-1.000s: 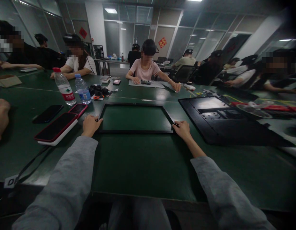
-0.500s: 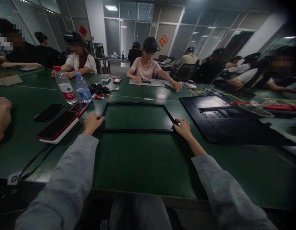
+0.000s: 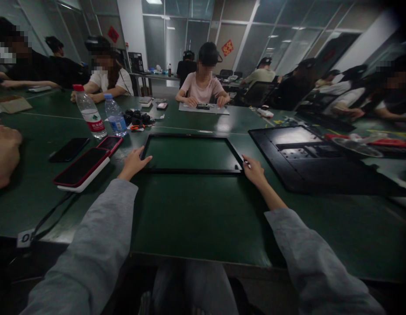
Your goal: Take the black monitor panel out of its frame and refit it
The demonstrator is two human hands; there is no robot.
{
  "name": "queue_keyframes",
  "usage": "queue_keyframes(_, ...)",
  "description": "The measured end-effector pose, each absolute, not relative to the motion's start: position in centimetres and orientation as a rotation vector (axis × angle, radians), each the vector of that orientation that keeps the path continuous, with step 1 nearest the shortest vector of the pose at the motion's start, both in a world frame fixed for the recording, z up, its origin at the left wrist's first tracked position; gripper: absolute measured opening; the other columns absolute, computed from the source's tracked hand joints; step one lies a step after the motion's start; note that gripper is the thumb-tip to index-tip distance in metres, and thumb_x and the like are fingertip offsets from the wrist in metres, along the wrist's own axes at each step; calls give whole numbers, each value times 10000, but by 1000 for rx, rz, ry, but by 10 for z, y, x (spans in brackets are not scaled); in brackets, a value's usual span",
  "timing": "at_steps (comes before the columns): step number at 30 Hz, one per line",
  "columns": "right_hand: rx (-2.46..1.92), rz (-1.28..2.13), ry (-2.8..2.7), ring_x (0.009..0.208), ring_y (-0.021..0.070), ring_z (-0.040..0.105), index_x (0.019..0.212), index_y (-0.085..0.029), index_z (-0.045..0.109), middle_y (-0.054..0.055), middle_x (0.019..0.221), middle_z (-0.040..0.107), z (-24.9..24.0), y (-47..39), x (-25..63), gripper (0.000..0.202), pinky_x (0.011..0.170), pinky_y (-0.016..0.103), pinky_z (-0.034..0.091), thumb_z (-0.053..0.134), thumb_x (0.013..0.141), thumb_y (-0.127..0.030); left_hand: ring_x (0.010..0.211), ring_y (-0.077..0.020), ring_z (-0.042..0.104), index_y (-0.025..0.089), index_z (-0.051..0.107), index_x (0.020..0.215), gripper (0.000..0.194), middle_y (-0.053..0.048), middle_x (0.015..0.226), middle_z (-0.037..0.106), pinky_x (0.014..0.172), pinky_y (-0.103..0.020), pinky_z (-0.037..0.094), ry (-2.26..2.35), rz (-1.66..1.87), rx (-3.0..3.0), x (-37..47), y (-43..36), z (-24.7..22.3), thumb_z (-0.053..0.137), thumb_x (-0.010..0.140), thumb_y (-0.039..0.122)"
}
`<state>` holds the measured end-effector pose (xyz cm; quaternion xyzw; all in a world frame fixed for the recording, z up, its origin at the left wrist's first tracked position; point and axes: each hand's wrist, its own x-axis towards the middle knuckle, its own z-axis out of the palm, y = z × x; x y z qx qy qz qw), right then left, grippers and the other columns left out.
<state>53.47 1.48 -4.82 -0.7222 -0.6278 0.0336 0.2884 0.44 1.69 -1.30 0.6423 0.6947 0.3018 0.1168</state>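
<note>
Frame (image 3: 192, 171), black and slim, seemingly flat on the desk (image 3: 203, 210), has the right hand (image 3: 254, 169) pinching its right near corner and the left hand (image 3: 134, 163) at its left side, grip unclear, so uneven pulling could twist it.

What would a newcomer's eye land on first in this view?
Likely the thin black frame lying on the green table, with the person's left hand at its left side and right hand at its right. Next, perhaps, the large black panel to the right, then the red-capped bottle and blue-capped bottle standing together on the left.
</note>
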Motion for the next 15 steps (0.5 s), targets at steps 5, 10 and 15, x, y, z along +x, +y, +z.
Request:
queue_keyframes(5, -1988, 17, -1636, 1326, 378, 496, 1540, -212, 558, 178, 1442, 620, -39, 6, 533, 592, 1072, 662, 412, 414, 984, -356, 1573, -484, 248, 234, 441, 1620, 995, -197, 1742, 252, 1200, -670, 288, 1989, 591, 2052, 21, 2, -7, 706, 806, 742)
queue_keyframes(10, -2068, -103, -1359, 1351, 423, 419, 1540, -209, 545, 220, 1440, 550, -28, -5, 544, 610, 1058, 706, 386, 466, 945, -319, 1465, -409, 431, 319, 679, 1359, 709, -107, 1573, 540, 1172, -610, 349, 1767, 396, 2295, 22, -6, -6, 745, 784, 727)
queue_keyframes(15, -2078, -220, -996, 1485, 488, 284, 1617, -184, 438, 268, 1606, 341, -15, -14, 572, 739, 1144, 718, 271, 549, 895, -291, 1220, -340, 610, 248, 746, 1013, 434, -101, 1286, 702, 1000, -492, 485, 1778, 579, 2242, 17, -1, -6, 719, 846, 647)
